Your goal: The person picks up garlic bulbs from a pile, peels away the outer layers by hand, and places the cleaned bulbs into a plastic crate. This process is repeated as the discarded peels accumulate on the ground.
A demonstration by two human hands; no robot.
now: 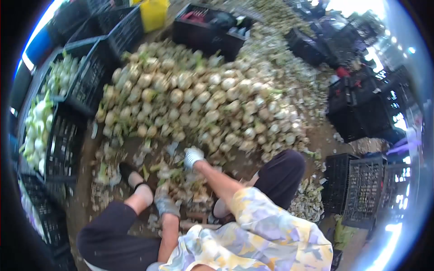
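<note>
A broad pile of pale onions (pixel 199 97) with dry skins and green stalks lies on the ground in front of me. My right hand (pixel 193 157), in a white striped glove, is stretched out to the near edge of this pile. Its fingers are too blurred to read. My left hand (pixel 166 203), in a greyish glove, is low between my legs over loose trimmings (pixel 183 183). Its fingers look curled, but whatever they hold is hidden. Peelings and cut leaves lie around both hands.
Black crates stand at the left, one with cleaned onions (pixel 40 126) in it. A dark crate (pixel 212 31) with assorted items sits behind the pile, near a yellow container (pixel 153 13). More black crates (pixel 357 106) are stacked at the right. My shoe (pixel 131 174) rests among scraps.
</note>
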